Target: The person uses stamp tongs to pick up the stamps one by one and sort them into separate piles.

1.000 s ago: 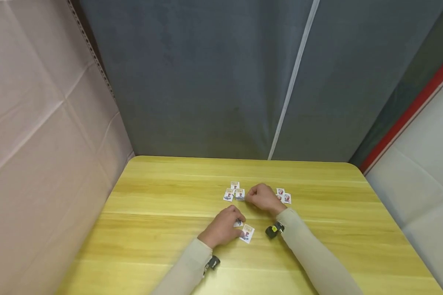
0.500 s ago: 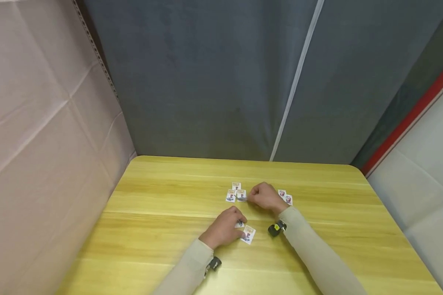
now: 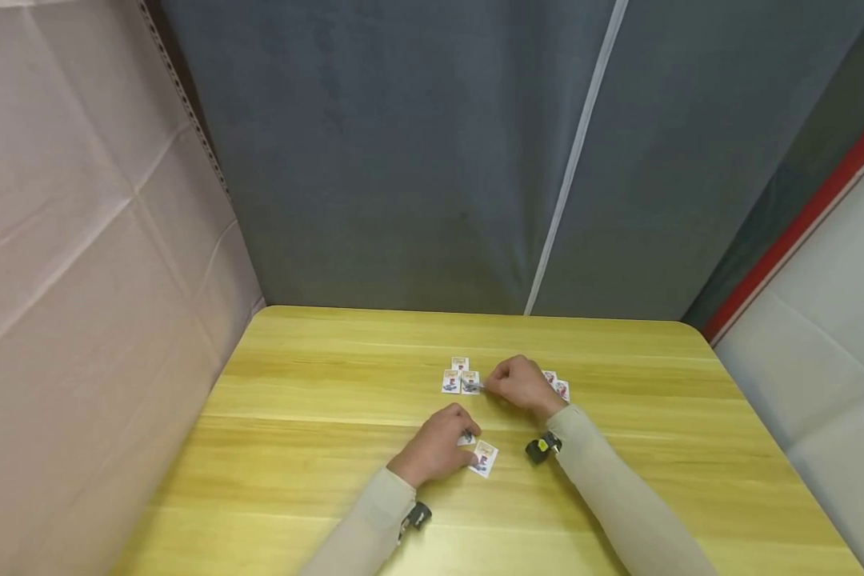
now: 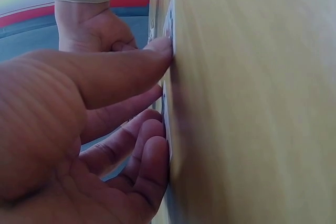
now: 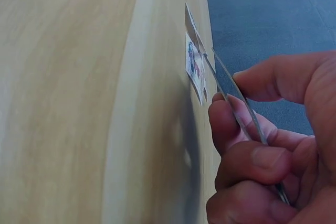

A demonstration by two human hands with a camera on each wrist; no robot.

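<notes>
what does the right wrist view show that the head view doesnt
Only the right wrist view shows the thin metal tweezers pinched in the right hand, their tips reaching toward a card lying on the table.

Only the head view shows the left hand resting on cards near the front card, two more cards to the right, and the grey curtain.

Both show the right hand, the small picture cards and the yellow wooden table.

Counter [image 3: 317, 400] was yellow wood grain; cards [image 3: 461, 381] white with red-blue prints; sleeves [image 3: 619, 488] beige; curtain [image 3: 403, 160] grey.
</notes>
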